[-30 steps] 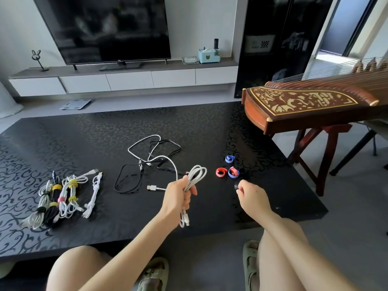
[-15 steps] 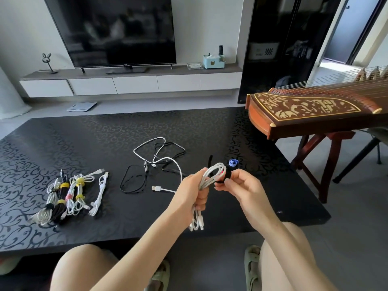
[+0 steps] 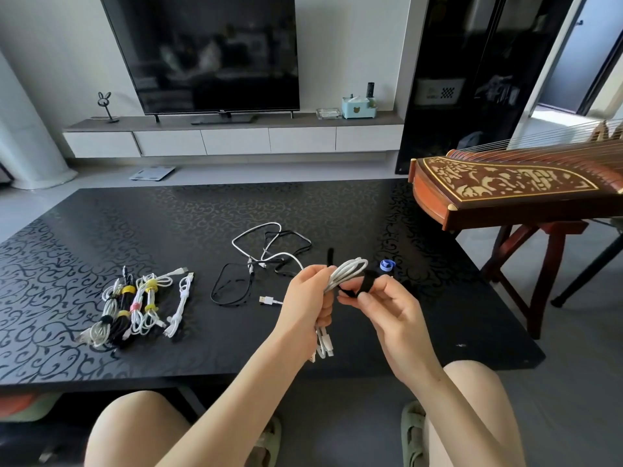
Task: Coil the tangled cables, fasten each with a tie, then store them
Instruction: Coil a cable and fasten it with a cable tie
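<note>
Gripped coil (image 3: 347, 273) in left hand (image 3: 308, 298) over table (image 3: 202, 214) near edge; pinched tie (image 3: 365, 281) with right hand (image 3: 384, 308), against coil. Probably best wrapped snug mid-coil, loops bunched, end pressed flat.

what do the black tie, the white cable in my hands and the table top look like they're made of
The black tie: soft matte fabric, probably hook-and-loop; it bends limply, no shine. The white cable: smooth plastic jacket, slight sheen. The table top: hard, semi-gloss, perhaps lacquered or glass, with a scroll pattern; it reflects light faintly.
</note>
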